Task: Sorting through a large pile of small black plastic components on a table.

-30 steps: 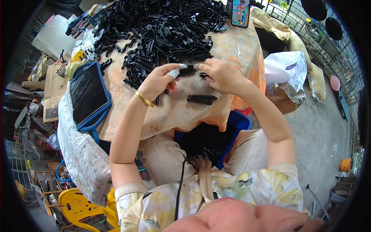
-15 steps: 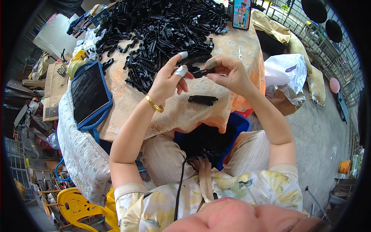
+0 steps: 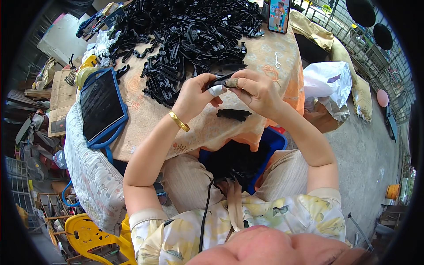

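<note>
Both hands meet over the near part of the table, at the front of a big heap of black plastic clip-like parts [image 3: 190, 39]. Between them is one slim black plastic part [image 3: 219, 82], mostly covered by fingers. My left hand [image 3: 192, 98], with white tape on its fingers and a gold bangle at the wrist, pinches the part's left end. My right hand [image 3: 261, 92], a tan wrap on one finger, is closed on the right end. Closer to me, a small group of similar black parts [image 3: 234, 115] lies on the patterned cloth [image 3: 198, 132].
A blue bin [image 3: 274, 143] with dark contents stands between my knees under the table edge. A phone [image 3: 278, 17] is propped at the back right. A blue-framed dark board [image 3: 104, 108] leans on the left. White plastic bag [image 3: 327, 79] at right, yellow chair [image 3: 90, 234] lower left.
My left hand has moved right and closed its fingers on the black part. My right hand has turned inward, its fingers now wrapped further over the part.
</note>
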A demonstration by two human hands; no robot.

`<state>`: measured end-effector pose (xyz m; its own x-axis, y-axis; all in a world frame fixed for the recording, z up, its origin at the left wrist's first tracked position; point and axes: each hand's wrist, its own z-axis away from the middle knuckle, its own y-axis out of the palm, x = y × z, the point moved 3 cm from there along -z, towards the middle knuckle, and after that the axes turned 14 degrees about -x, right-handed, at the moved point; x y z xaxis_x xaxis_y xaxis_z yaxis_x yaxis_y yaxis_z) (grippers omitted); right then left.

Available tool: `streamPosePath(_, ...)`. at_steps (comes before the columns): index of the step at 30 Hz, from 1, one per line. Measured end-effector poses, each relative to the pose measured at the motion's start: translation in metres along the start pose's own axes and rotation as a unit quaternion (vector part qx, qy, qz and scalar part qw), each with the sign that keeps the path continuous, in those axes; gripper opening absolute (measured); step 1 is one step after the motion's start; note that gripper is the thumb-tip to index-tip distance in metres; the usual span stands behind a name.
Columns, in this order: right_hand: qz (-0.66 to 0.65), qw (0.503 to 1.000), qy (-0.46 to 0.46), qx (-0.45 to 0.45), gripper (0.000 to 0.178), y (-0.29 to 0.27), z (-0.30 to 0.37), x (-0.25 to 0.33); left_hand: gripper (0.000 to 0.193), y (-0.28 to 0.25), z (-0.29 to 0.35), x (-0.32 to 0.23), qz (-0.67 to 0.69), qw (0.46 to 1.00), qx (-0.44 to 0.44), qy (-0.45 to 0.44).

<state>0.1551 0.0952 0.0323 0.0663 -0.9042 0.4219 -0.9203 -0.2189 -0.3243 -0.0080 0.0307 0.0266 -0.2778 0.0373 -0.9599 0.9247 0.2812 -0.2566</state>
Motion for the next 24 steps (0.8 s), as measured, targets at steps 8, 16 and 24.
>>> streamPosePath(8, 0.037, 0.998, -0.045, -0.003, 0.042, -0.003, -0.013, 0.000, 0.023, -0.003, 0.003, 0.000, -0.206, 0.954, -0.045, 0.215)
streamPosePath(16, 0.023, 0.994, 0.057, 0.090, 0.032, -0.005, -0.003, -0.002, 0.030, 0.002, 0.010, -0.011, -0.223, 0.931, -0.042, 0.287)
streamPosePath(24, -0.028, 0.992, 0.105, 0.070, 0.026, -0.010, -0.001, 0.000, 0.031, 0.003, 0.016, -0.018, -0.235, 0.909, -0.044, 0.341)
